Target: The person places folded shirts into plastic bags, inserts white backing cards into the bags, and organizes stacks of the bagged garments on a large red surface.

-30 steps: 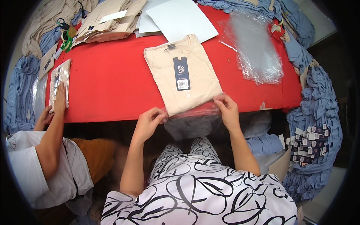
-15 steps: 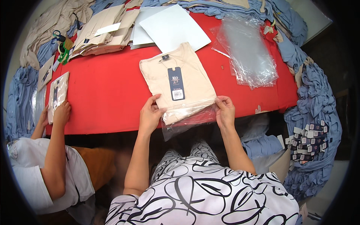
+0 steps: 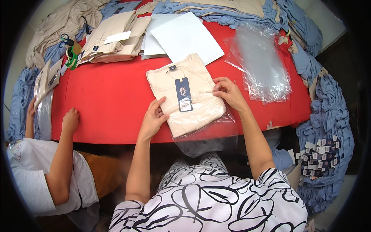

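Observation:
A folded beige shirt [image 3: 164,77] lies on the table in front of me, with a dark blue hang tag [image 3: 183,92] on its front. Its lower half is inside a clear plastic bag [image 3: 210,133], whose loose end hangs over the table's near edge. My left hand [image 3: 154,119] grips the bag at the shirt's left side, thumb on top. At the right side my right hand [image 3: 230,92] pinches the edge of the bag's mouth, which runs across the shirt below its collar.
The red table [image 3: 104,100] bears folded beige shirts [image 3: 112,34], white boards [image 3: 189,36] and clear bags [image 3: 266,65]. Green tape [image 3: 70,62] is at the left. Blue garments [image 3: 328,100] and several tags [image 3: 320,156] are at the right. A co-worker's hand [image 3: 70,119] is left.
My right hand has moved up the shirt's right side, drawing the bag's mouth over more of it. The co-worker has shifted a packed shirt to the far left.

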